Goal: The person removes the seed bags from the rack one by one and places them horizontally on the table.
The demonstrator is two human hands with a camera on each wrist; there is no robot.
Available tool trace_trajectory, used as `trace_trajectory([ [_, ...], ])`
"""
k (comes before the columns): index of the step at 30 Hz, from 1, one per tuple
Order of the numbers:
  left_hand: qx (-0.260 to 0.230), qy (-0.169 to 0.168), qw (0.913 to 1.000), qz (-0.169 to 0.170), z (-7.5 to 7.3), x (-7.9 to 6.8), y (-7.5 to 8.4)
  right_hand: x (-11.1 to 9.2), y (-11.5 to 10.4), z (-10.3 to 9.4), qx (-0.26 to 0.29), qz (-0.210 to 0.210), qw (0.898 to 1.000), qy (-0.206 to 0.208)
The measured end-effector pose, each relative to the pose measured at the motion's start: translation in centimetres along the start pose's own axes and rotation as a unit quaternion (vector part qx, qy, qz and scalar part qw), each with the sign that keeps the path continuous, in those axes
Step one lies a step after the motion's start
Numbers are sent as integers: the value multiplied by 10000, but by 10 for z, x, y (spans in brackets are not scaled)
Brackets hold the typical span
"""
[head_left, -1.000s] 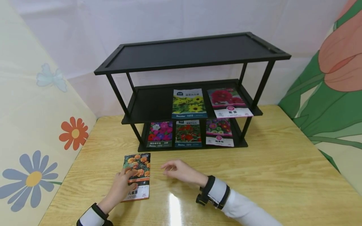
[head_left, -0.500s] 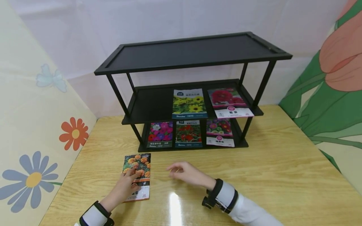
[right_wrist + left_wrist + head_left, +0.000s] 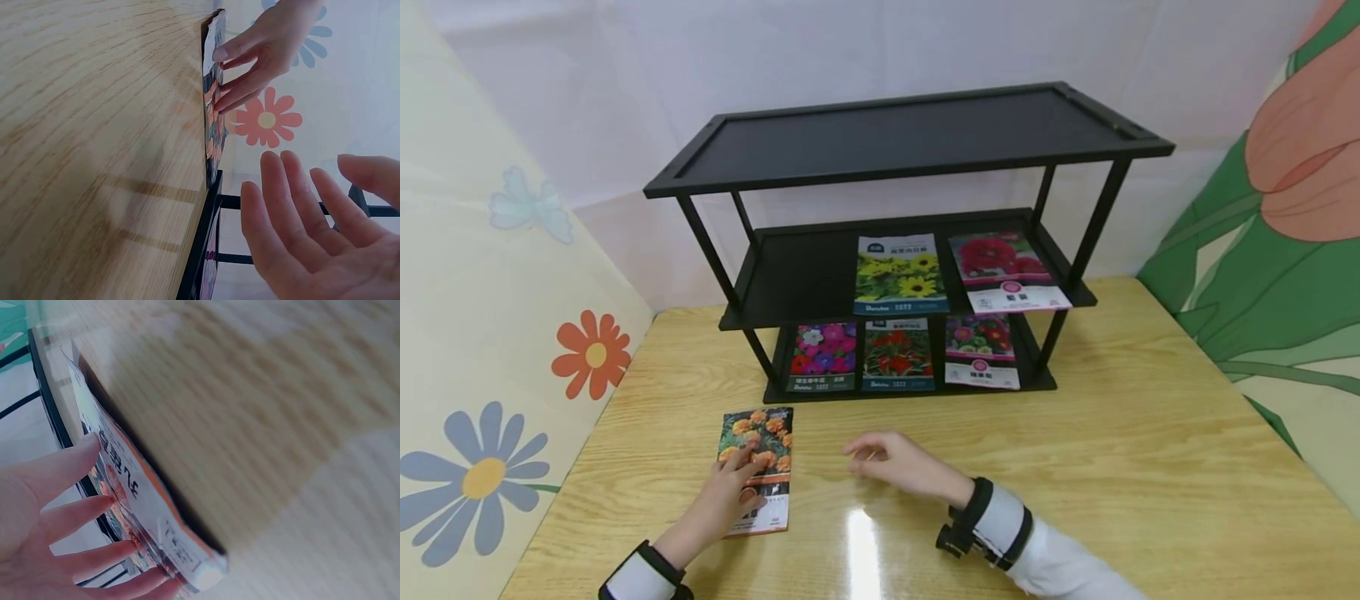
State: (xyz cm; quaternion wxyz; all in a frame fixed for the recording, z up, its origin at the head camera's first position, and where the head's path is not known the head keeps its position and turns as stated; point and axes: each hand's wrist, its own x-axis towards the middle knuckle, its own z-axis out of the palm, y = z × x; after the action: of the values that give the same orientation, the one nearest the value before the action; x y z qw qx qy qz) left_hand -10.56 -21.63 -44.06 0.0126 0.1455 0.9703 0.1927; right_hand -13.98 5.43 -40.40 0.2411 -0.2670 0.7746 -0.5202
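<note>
A seed packet point(image 3: 778, 490) with orange marigolds lies flat on the wooden table, left of the middle. Over it, my left hand point(image 3: 718, 500) spreads its fingers, and the fingertips rest on its face. In the left wrist view, the thumb and the nearly straight fingers touch the packet point(image 3: 140, 481) without curling round it. My right hand point(image 3: 910, 467) hovers above the table to the right of this packet. Its fingers are loosely bent with nothing between them, as the right wrist view also shows the right hand point(image 3: 312, 240) apart from everything.
A black tiered rack point(image 3: 902, 133) stands behind the hands. Its middle shelf bears a yellow-flower packet point(image 3: 901, 279) and a pink-flower packet point(image 3: 1000, 267), towards the right. Packets with purple point(image 3: 823, 354), red point(image 3: 898, 354) and mixed flowers point(image 3: 981, 350) lie on the bottom shelf.
My right hand has shifted slightly to the right, then stayed put. The left hand's fingers have spread a little further over the marigold packet, which stays in place.
</note>
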Motion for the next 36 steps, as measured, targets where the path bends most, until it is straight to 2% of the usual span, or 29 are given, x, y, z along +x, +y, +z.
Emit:
trace_trajectory([
  [9, -287, -60, 9995, -106, -7, -12, -15, -3, 2, -1, 93, -30, 10000, -10],
  [17, -182, -93, 9993, -326, -12, -18, -25, -5, 3, -2, 166, -26, 9999, 26],
  [25, -231, -71, 9989, -406, -17, -23, -36, -9, 2, -7, 90, -10, 9999, 92],
  [36, -337, -475, 9958, -710, -23, -27, -48, -19, 4, -13, 371, 39, 9991, 206],
])
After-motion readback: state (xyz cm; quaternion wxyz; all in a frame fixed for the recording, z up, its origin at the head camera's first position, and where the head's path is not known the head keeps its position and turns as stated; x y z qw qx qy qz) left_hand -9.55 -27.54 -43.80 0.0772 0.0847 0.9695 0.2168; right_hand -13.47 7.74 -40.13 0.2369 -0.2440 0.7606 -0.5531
